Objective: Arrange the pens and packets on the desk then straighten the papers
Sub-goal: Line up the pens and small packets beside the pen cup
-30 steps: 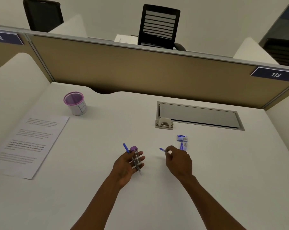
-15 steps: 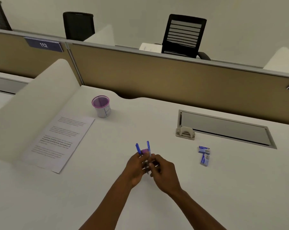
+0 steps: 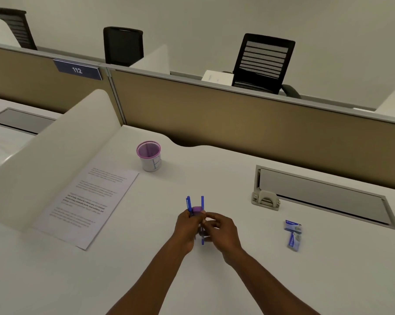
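White desk [image 3: 282, 280], tan partition [image 3: 214, 114] behind, label "112" [image 3: 77, 70], black chairs [image 3: 263, 62] beyond. Left hand [image 3: 188, 226] grips the pens [image 3: 194, 206] upright at mid-desk; right hand [image 3: 221, 230] pinches them too. Packets [image 3: 293, 234] lie to the right, papers [image 3: 89, 201] left, cup [image 3: 149, 155] behind.

Pens [image 3: 195, 206]: barrels hidden within fingers [image 3: 211, 218]; count unclear. Sheet [image 3: 87, 201] left of pens: print blurred, unreadable. Packet [image 3: 293, 234] right: label illegible.
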Demonstrator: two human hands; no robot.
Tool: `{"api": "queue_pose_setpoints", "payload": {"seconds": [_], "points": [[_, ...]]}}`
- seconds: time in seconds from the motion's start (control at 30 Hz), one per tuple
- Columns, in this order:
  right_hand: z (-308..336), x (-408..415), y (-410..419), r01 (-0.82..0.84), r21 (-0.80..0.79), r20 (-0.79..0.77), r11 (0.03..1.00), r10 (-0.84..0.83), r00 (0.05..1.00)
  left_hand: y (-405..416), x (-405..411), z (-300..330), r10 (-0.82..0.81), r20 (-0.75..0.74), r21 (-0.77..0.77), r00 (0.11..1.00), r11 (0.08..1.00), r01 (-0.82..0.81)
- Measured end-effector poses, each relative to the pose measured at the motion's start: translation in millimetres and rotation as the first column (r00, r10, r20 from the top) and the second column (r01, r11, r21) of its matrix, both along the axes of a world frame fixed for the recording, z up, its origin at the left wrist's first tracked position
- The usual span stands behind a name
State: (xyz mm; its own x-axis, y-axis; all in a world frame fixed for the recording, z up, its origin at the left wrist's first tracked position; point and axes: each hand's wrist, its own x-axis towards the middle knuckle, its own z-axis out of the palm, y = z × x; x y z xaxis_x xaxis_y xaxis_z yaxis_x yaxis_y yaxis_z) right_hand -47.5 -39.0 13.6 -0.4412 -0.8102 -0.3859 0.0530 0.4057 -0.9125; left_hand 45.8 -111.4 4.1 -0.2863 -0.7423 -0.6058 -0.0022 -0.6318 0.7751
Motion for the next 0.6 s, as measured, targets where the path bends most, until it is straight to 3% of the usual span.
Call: {"api": "queue_pose_setpoints", "payload": {"seconds": [0.3,0.43,0.6], "points": [[-3,-19,-82,0.143,0.120,0.195,0.982,-0.165,0.967,-77,-20,15,-0.088,0.125,0.062,0.988,0.995,0.080],[-9,-29,-116,0.149,0.136,0.163,0.979,-0.171,0.972,-109,-21,12,-0.143,0.197,-0.064,0.970,0.985,0.158],[-20,-34,-150,0.191,0.157,0.146,0.969,-0.214,0.966,-139,-23,3,-0.062,0.268,-0.152,0.962,0.983,0.106]]}}
